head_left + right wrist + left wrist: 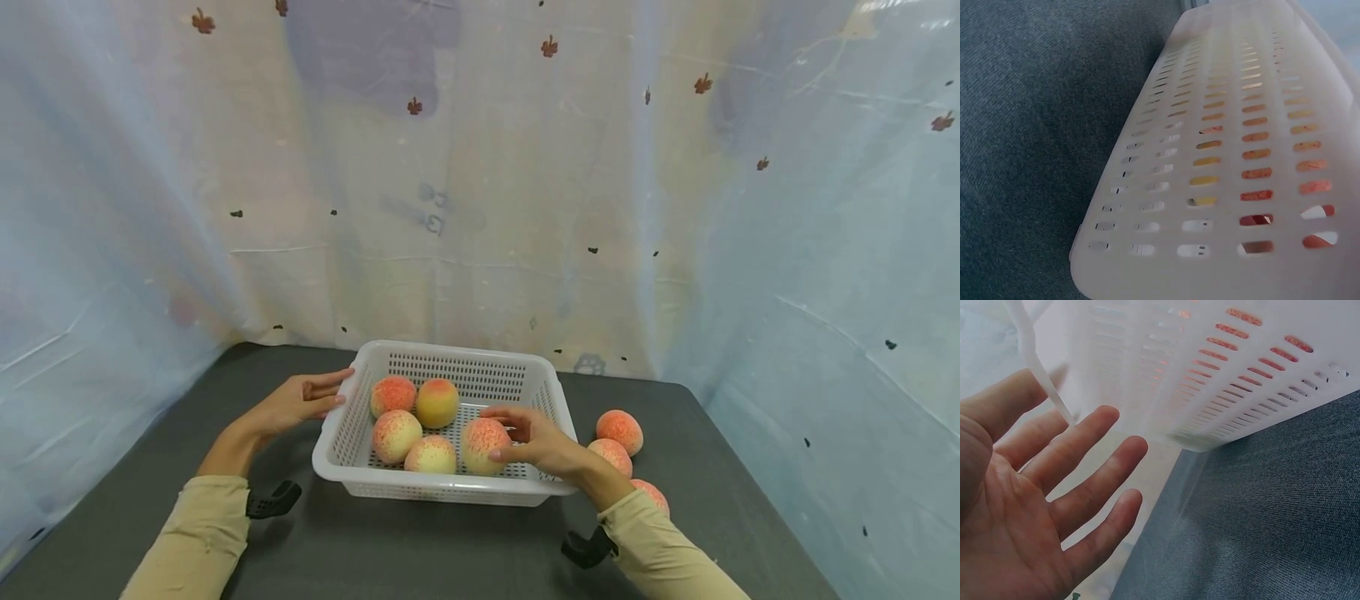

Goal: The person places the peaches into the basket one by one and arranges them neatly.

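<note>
A white slotted plastic basket (442, 492) stands on the dark tabletop, with several peaches inside, among them a yellow one with a red top (437, 403). My right hand (543, 446) reaches over the basket's right side and holds a speckled pink-and-yellow peach (480, 447) between thumb and fingers, low inside the basket. In the right wrist view the basket's wall (1166, 262) hides that hand, and fruit colours show through the slots. At the left rim, my left hand (303, 400) touches the basket with fingers extended; its fingers (1104, 472) spread beside the outer wall.
Three reddish peaches, one of them (620, 431) farthest back, lie on the table to the right of the basket, close to my right forearm. Behind and at both sides hangs a pale plastic sheet (495, 208) with small leaf prints. The dark tabletop (375, 550) extends in front.
</note>
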A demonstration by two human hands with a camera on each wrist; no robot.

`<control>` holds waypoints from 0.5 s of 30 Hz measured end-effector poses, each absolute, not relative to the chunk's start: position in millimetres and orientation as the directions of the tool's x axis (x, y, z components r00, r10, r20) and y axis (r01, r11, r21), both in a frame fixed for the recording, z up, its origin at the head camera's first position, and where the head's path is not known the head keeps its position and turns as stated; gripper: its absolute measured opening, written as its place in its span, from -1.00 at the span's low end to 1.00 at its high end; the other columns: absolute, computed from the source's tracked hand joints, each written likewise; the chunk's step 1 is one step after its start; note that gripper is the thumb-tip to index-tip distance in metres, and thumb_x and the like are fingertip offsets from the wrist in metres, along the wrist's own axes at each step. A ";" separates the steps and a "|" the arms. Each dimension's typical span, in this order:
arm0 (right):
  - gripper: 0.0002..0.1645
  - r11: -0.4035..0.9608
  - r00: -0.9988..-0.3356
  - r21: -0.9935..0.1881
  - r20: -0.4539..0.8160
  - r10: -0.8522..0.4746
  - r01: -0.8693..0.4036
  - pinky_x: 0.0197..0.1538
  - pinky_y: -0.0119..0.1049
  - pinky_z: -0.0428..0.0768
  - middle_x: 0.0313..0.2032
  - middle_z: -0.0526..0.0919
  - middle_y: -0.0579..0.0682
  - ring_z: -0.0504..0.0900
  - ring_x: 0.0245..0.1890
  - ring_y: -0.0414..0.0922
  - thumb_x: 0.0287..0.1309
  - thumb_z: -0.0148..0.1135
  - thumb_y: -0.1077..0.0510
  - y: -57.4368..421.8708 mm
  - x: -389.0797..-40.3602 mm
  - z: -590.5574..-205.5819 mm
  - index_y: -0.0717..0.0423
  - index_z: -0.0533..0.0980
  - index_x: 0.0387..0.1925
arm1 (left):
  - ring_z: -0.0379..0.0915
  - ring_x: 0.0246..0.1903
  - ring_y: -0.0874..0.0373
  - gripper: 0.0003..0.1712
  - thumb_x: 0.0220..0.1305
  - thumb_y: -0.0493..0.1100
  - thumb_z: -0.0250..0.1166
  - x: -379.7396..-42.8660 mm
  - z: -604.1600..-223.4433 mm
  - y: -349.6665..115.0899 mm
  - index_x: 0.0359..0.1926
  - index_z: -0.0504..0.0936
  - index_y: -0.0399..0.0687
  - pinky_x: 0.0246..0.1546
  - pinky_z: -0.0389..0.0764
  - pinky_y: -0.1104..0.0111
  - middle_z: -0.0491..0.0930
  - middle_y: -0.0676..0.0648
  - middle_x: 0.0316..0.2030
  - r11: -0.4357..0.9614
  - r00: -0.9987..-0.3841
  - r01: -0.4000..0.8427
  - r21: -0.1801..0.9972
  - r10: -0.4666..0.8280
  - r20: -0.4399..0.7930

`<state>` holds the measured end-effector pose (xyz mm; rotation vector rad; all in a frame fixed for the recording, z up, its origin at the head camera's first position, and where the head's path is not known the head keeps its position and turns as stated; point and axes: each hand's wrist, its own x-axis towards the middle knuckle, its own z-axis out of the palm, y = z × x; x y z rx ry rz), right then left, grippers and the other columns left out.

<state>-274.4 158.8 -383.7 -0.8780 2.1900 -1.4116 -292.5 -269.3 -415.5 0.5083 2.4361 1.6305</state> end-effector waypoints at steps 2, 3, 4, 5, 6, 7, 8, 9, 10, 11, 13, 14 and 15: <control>-0.27 0.308 -0.725 -0.904 0.004 -0.689 -0.298 0.23 -0.25 0.56 0.37 0.45 0.17 0.56 0.26 0.08 0.27 0.37 0.18 158.4 -274.3 -384.7 0.17 0.34 0.42 | 0.56 0.21 0.13 -0.20 0.48 -0.02 0.22 -292.7 -415.8 -269.1 0.57 0.12 -0.16 0.10 0.68 0.11 0.27 -0.34 0.44 0.348 -0.928 0.189 0.918 0.368 0.051; -0.27 0.312 -0.724 -0.901 0.002 -0.690 -0.300 0.21 -0.26 0.57 0.36 0.46 0.18 0.58 0.24 0.08 0.27 0.36 0.18 158.4 -274.6 -385.4 0.18 0.35 0.42 | 0.56 0.21 0.14 -0.20 0.48 -0.03 0.23 -292.7 -415.8 -268.9 0.57 0.13 -0.16 0.09 0.68 0.12 0.28 -0.34 0.44 0.348 -0.929 0.187 0.919 0.366 0.050; -0.27 0.319 -0.725 -0.898 -0.002 -0.689 -0.301 0.18 -0.28 0.58 0.36 0.46 0.18 0.59 0.22 0.06 0.27 0.37 0.17 158.3 -275.1 -386.1 0.17 0.35 0.42 | 0.56 0.21 0.14 -0.20 0.48 -0.03 0.22 -292.9 -415.9 -269.1 0.57 0.12 -0.16 0.09 0.69 0.13 0.27 -0.34 0.44 0.348 -0.928 0.191 0.918 0.370 0.053; -0.27 0.325 -0.725 -0.897 -0.007 -0.689 -0.300 0.16 -0.31 0.58 0.35 0.47 0.19 0.60 0.20 0.05 0.27 0.37 0.17 158.3 -275.5 -386.6 0.19 0.35 0.41 | 0.56 0.22 0.13 -0.21 0.48 -0.03 0.22 -292.9 -415.8 -269.1 0.57 0.13 -0.16 0.09 0.69 0.14 0.28 -0.34 0.44 0.347 -0.927 0.192 0.918 0.371 0.054; -0.27 0.333 -0.726 -0.894 -0.013 -0.688 -0.300 0.13 -0.33 0.58 0.35 0.47 0.19 0.61 0.18 0.04 0.27 0.37 0.16 158.2 -276.1 -387.0 0.19 0.35 0.41 | 0.55 0.23 0.10 -0.21 0.48 -0.03 0.22 -292.7 -415.7 -269.2 0.57 0.12 -0.16 0.09 0.69 0.14 0.27 -0.35 0.44 0.349 -0.926 0.195 0.917 0.374 0.055; -0.27 0.338 -0.726 -0.891 -0.015 -0.688 -0.302 0.11 -0.35 0.59 0.35 0.47 0.19 0.62 0.17 0.04 0.27 0.37 0.16 157.9 -276.7 -387.3 0.20 0.35 0.41 | 0.54 0.24 0.07 -0.21 0.48 -0.03 0.23 -292.6 -415.5 -269.3 0.57 0.13 -0.14 0.09 0.69 0.15 0.28 -0.33 0.44 0.346 -0.928 0.188 0.919 0.369 0.051; -0.27 0.340 -0.723 -0.889 -0.016 -0.690 -0.306 0.10 -0.36 0.59 0.34 0.48 0.20 0.62 0.17 0.03 0.27 0.37 0.16 157.7 -277.4 -387.7 0.22 0.35 0.41 | 0.53 0.25 0.04 -0.20 0.48 -0.03 0.22 -292.4 -415.3 -269.5 0.57 0.12 -0.14 0.09 0.69 0.15 0.27 -0.34 0.44 0.348 -0.928 0.190 0.918 0.370 0.052; -0.27 0.343 -0.721 -0.888 -0.018 -0.693 -0.307 0.09 -0.38 0.59 0.34 0.48 0.20 0.62 0.16 0.03 0.27 0.37 0.16 157.6 -278.0 -388.0 0.23 0.35 0.41 | 0.53 0.26 0.01 -0.20 0.48 -0.02 0.23 -292.2 -415.1 -269.6 0.57 0.12 -0.14 0.09 0.69 0.14 0.28 -0.33 0.44 0.350 -0.929 0.189 0.917 0.367 0.051; -0.27 0.345 -0.718 -0.886 -0.019 -0.696 -0.310 0.09 -0.38 0.59 0.34 0.48 0.20 0.62 0.16 0.04 0.27 0.37 0.17 157.3 -278.5 -388.3 0.24 0.35 0.41 | 0.52 0.26 -0.02 -0.20 0.48 -0.02 0.23 -291.9 -414.8 -269.8 0.57 0.12 -0.14 0.09 0.69 0.13 0.28 -0.34 0.44 0.352 -0.928 0.192 0.916 0.368 0.053; -0.28 0.346 -0.714 -0.883 -0.019 -0.700 -0.316 0.09 -0.38 0.59 0.33 0.49 0.21 0.62 0.17 0.04 0.28 0.36 0.17 157.2 -278.8 -388.4 0.25 0.35 0.40 | 0.52 0.26 -0.02 -0.20 0.48 -0.01 0.23 -291.8 -414.7 -269.8 0.57 0.12 -0.14 0.09 0.69 0.12 0.28 -0.34 0.44 0.353 -0.929 0.192 0.916 0.367 0.053; -0.29 0.353 -0.706 -0.876 -0.020 -0.708 -0.328 0.10 -0.36 0.58 0.32 0.50 0.23 0.62 0.17 0.05 0.28 0.36 0.18 157.0 -278.9 -388.4 0.26 0.35 0.40 | 0.54 0.25 -0.02 -0.20 0.48 -0.02 0.22 -291.4 -414.2 -269.8 0.57 0.12 -0.15 0.09 0.69 0.11 0.28 -0.35 0.44 0.354 -0.928 0.197 0.914 0.369 0.057; -0.29 0.361 -0.704 -0.871 -0.025 -0.709 -0.333 0.11 -0.34 0.58 0.31 0.51 0.23 0.62 0.16 0.05 0.27 0.37 0.18 157.0 -278.7 -388.4 0.26 0.36 0.39 | 0.54 0.24 -0.01 -0.20 0.48 -0.02 0.22 -291.3 -414.1 -269.8 0.57 0.11 -0.16 0.08 0.69 0.11 0.28 -0.36 0.43 0.355 -0.926 0.202 0.913 0.372 0.060; -0.29 0.371 -0.703 -0.865 -0.031 -0.710 -0.336 0.13 -0.31 0.58 0.31 0.51 0.22 0.62 0.17 0.04 0.27 0.37 0.18 157.1 -278.3 -388.2 0.25 0.37 0.39 | 0.56 0.23 0.02 -0.20 0.48 -0.03 0.22 -291.2 -413.9 -269.6 0.57 0.11 -0.17 0.08 0.69 0.13 0.28 -0.36 0.43 0.354 -0.926 0.203 0.913 0.373 0.061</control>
